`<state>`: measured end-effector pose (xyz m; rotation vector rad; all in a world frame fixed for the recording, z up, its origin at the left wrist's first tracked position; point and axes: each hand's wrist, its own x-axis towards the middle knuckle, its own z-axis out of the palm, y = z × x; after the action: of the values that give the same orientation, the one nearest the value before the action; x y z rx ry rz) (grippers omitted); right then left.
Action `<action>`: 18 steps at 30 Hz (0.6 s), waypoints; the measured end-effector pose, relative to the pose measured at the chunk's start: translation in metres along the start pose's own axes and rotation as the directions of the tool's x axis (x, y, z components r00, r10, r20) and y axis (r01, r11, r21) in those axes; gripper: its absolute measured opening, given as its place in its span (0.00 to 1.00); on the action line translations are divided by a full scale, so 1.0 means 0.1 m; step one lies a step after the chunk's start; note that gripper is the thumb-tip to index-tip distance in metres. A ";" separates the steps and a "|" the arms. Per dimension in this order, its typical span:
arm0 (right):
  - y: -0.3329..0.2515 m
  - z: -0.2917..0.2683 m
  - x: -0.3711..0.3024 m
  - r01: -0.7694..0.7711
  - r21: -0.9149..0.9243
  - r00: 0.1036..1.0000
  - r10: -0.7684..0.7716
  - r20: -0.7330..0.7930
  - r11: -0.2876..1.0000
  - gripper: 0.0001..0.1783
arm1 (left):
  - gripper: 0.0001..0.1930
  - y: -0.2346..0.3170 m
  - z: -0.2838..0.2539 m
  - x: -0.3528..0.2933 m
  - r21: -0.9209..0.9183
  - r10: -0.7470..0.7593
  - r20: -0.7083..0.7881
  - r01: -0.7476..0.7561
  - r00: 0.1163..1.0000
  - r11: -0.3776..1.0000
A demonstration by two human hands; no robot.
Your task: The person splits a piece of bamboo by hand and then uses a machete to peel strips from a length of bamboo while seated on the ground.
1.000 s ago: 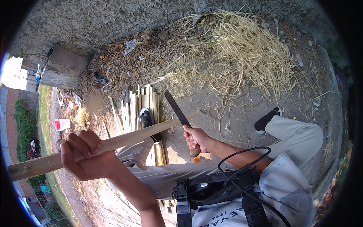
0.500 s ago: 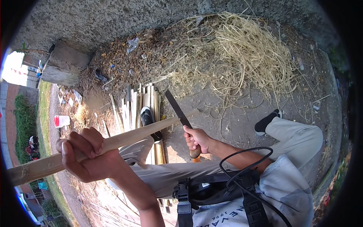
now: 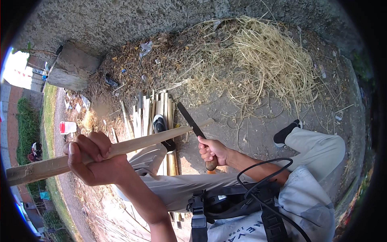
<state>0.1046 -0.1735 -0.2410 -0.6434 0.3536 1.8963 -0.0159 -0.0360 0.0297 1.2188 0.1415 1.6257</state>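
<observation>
In the head view, the left hand (image 3: 96,160) at eight o'clock has its fingers wrapped around a long, pale wooden strip (image 3: 153,140), which runs from eight o'clock to just past centre. The right hand (image 3: 213,152), at five, has its fingers closed on the brown wooden handle of a dark-bladed knife (image 3: 191,120) pointing toward eleven. The blade crosses the strip near its far end, apparently in a shaving step; the next stroke calls for a steady blade angle. Pale flat wooden slats (image 3: 163,105) lie at ten.
</observation>
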 end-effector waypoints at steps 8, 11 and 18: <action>-0.01 0.02 -0.01 -0.040 0.026 0.991 0.037 0.126 0.999 0.20 | 0.18 0.00 -0.06 -0.01 0.016 0.029 -0.029 -0.028 0.999 0.999; 0.05 -0.04 0.11 -0.015 -0.096 0.994 0.025 0.108 0.995 0.20 | 0.18 -0.01 -0.04 0.01 -0.044 0.013 -0.003 -0.013 1.000 0.999; -0.03 0.07 -0.09 -0.047 -0.121 0.989 0.063 0.136 0.992 0.19 | 0.18 0.00 -0.06 -0.02 -0.015 -0.012 -0.016 0.012 1.000 1.000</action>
<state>0.1084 -0.1752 -0.2306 -0.5795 0.1726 2.0137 -0.0206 -0.0347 0.0263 1.1916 0.1463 1.6237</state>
